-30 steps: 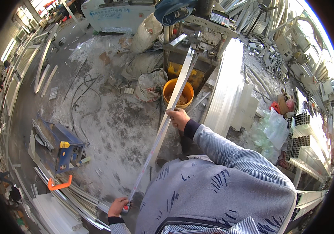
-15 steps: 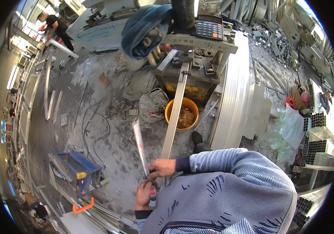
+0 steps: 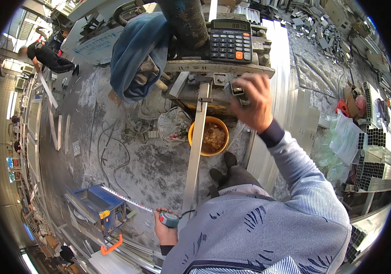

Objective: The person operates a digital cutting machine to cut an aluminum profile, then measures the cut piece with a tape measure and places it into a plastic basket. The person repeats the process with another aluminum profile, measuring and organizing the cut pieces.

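Observation:
My left hand [image 3: 165, 232] is closed around a grey-green tape measure [image 3: 170, 219], low in front of my body. From it the pale blade [image 3: 127, 197] runs out to the left, toward a blue toolbox-like stand [image 3: 92, 199]. My right hand [image 3: 255, 101] is raised above the front of the machine bench, fingers bent and apart, nothing visible in them. Beneath its fingertips is a small dark open box [image 3: 237, 90]. A long metal profile [image 3: 195, 157] lies between my hands, its far end on the bench. Beyond the right hand a black calculator [image 3: 231, 41] rests on the ledge.
A yellow bucket [image 3: 227, 138] with scraps stands under the profile. Blue cloth [image 3: 136, 50] hangs beside a thick dark post [image 3: 184, 23]. Long profiles [image 3: 275, 96] lie at right, stacked tubes [image 3: 373, 160] farther right. A cable [image 3: 106, 155] loops across the floor. Another person [image 3: 47, 57] bends at far left.
My right hand has left the tape measure and risen to the bench. The blade has swung from pointing forward to pointing left. The view has shifted closer to the calculator.

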Tool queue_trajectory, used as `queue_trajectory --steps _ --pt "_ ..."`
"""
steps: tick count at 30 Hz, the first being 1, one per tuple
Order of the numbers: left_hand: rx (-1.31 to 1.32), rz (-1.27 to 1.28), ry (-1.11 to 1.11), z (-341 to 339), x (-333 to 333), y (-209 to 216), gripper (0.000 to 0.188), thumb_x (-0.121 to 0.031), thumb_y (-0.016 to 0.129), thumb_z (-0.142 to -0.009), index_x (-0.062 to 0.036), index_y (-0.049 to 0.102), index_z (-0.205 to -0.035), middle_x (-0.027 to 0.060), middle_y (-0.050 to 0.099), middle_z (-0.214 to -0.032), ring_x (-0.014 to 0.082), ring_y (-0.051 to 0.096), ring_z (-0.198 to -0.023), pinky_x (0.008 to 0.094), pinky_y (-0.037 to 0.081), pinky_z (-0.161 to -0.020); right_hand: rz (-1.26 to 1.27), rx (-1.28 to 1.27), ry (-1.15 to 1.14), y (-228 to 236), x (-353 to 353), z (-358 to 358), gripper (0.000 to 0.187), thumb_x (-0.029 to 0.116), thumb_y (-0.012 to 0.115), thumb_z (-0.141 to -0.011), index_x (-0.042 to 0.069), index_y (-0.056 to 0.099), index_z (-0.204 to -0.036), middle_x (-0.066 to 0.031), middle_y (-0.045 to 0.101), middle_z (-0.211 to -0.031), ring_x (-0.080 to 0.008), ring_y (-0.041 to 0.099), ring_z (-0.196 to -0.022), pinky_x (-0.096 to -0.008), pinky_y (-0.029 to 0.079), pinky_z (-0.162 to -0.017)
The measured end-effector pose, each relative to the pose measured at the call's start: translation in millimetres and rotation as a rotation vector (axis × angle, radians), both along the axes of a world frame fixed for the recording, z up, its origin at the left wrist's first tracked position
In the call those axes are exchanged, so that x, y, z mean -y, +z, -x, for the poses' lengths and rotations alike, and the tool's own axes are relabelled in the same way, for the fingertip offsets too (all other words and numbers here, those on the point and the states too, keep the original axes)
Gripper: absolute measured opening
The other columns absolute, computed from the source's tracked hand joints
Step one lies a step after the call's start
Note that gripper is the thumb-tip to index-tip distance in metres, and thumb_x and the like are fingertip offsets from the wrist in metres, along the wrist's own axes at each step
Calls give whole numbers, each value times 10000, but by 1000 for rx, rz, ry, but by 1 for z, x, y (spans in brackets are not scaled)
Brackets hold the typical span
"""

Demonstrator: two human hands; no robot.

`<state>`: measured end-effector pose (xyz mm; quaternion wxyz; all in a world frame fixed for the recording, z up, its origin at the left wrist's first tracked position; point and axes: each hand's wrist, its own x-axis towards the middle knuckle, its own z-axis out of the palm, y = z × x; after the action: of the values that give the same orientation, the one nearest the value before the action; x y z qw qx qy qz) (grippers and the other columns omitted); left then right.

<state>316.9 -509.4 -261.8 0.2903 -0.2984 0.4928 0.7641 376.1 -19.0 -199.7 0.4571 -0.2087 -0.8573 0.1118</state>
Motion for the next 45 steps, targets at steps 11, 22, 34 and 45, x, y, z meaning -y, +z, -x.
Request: queue_trajectory --steps 11,22,34,45 --pt "15 -237 30 26 -2 -38 258 -409 452 -1048 -180 563 -1006 -6 621 -926 214 601 -872 454 480 -778 -156 265 -209 15 -47 9 612 243 808 -638 164 642 -1221 -93 477 -1350 -342 355 -1323 -532 287 -1076" --pt "-5 -206 40 19 0 -81 271 -406 438 -1055 -172 554 -983 2 613 -897 223 595 -844 449 485 -770 -174 339 -163 23 -46 9 680 246 808 -625 168 577 -1260 -113 459 -1338 -352 350 -1323 -543 291 -1060" --pt "22 -202 110 11 -16 -68 284 -394 408 -1066 -165 541 -964 14 604 -891 227 585 -834 458 493 -764 -259 374 -42 34 -62 53 644 339 809 -640 163 635 -1234 -137 469 -1366 -356 335 -1349 -625 211 -1110" --pt "43 -160 149 8 -12 -65 284 -404 400 -1067 -172 534 -972 4 595 -888 222 575 -835 451 480 -767 -248 356 -67 34 -61 56 598 349 809 -637 176 663 -1190 -97 478 -1361 -338 323 -1364 -623 172 -1129"
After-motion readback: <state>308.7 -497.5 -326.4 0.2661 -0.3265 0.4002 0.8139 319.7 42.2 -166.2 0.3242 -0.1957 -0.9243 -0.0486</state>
